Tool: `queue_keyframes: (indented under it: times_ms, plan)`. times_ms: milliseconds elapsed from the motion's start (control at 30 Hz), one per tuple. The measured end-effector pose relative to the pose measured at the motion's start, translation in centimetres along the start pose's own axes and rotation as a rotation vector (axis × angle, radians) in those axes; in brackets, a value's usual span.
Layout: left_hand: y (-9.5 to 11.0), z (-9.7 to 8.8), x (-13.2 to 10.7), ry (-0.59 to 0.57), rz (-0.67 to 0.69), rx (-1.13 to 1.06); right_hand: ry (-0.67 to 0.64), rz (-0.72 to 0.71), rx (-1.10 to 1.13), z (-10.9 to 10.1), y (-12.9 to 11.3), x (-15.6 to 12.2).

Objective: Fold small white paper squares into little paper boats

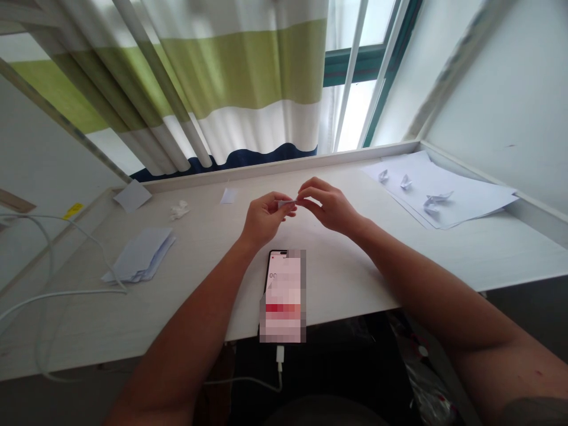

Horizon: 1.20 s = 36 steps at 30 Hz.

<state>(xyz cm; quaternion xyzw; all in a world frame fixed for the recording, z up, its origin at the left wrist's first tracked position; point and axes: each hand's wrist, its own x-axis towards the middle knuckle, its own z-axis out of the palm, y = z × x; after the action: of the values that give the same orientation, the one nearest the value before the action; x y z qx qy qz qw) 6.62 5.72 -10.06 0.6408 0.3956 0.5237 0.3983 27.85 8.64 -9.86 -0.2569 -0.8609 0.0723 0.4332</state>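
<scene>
Head view. A smartphone [283,296], its screen obscured, lies on a white desk [337,278] and serves as the landmark here. Directly beyond the phone, the left hand [265,220] and right hand [328,207] meet in the air above the desk. Between them, a small folded piece of white paper [286,203] is pinched by the thumbs and forefingers, while the remaining fingers curl loosely; the paper's exact folds are too small to tell. Far to the right of the phone, at least three folded paper boats [405,181] stand on loose white sheets [474,195]; these pieces appear finished. To the left of the phone lies a stack of cut white paper [139,257], apparently unfolded stock, so more paper remains available. Farther left and beyond the phone are a loose paper square [132,196], a small paper slip [228,196], and a crumpled paper scrap [180,209]. A white cable [57,293] runs along the desk at far left. A striped curtain [239,77] hangs beyond the phone.
</scene>
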Motion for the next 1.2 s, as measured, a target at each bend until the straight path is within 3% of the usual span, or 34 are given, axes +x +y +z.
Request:
queue_keyframes:
  times_ms: [200,400,600,967,1067,1200]
  plan:
    - [0.1,0.1,0.0,0.052,0.086,0.124,-0.005,0.026,0.012,0.3,0.2,0.0]
    - [0.1,0.3,0.1,0.05,0.061,-0.025,0.11,0.276,0.227,1.0,-0.4,-0.1]
    - [0.6,0.4,0.1,0.055,-0.038,-0.132,0.098,0.448,0.426,1.6,-0.5,-0.2]
    - [0.9,0.4,0.0,0.043,-0.104,-0.163,0.147,0.494,0.623,1.9,-1.2,0.0]
    - [0.6,0.3,0.1,0.029,-0.081,-0.133,0.174,0.455,0.522,1.9,-1.3,-0.1]
    - [0.3,0.3,0.2,0.056,-0.046,-0.102,0.148,0.289,0.325,1.4,-1.4,-0.1]
